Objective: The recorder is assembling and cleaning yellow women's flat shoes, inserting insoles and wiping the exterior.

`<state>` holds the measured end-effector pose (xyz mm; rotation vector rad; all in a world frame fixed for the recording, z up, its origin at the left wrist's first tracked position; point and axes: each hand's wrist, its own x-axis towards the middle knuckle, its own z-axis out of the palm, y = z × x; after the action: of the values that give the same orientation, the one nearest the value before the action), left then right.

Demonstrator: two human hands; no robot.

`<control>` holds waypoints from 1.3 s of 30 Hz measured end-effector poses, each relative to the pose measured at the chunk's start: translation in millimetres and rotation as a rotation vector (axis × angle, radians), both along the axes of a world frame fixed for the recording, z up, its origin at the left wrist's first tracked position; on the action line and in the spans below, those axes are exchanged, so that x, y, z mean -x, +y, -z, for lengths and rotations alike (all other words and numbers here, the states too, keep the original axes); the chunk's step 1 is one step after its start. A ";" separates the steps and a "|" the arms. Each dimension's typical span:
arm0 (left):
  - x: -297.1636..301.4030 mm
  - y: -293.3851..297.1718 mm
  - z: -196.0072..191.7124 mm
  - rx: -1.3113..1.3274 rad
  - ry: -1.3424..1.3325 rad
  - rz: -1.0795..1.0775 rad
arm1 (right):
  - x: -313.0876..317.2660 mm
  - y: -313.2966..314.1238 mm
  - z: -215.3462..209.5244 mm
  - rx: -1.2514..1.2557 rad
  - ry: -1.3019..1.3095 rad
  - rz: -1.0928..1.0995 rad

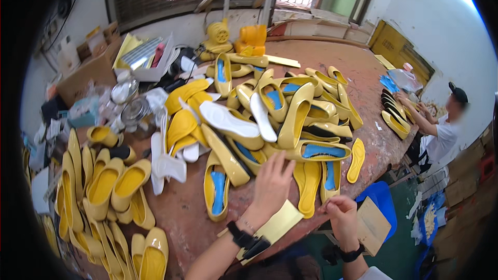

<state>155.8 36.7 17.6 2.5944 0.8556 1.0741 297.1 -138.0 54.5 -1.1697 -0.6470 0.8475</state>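
My left hand [272, 180] reaches over the table with its fingers stretched out and apart. Its fingertips are at the near end of a glossy yellow flat shoe [296, 151] with a blue inside; whether they touch it I cannot tell. Lower right, my right hand [342, 220] is closed, thumb and fingers pinched together; what they hold, if anything, is too small to make out. Just above it stands another yellow shoe [338, 182] with a blue inside. Between my hands lie yellow insoles [309, 189], with a single yellow insole [356, 161] farther right.
Piled shoes [298, 116] fill the middle of the red-brown table [381, 142]. White and yellow insoles [182, 129] lie left of them, more shoes [105, 186] at far left. Under my left forearm is a pale yellow sheet [282, 223]. A co-worker [441, 129] handles shoes at right.
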 end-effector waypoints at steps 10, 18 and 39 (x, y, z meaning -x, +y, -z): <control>-106.1 96.7 19.6 -0.413 0.424 -0.024 | -65.7 -8.1 15.9 0.072 0.055 0.031; -14.8 25.4 -63.0 0.680 -0.505 -0.150 | -75.4 -13.8 -8.6 -0.032 -0.141 -0.083; 231.9 -215.0 -5.2 1.236 -1.303 -0.329 | 138.9 13.6 -49.0 -0.246 -1.133 -0.703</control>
<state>-76.0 -178.3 22.8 0.5362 1.0000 1.3161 158.2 -124.4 103.5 -1.1362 -2.1152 0.5660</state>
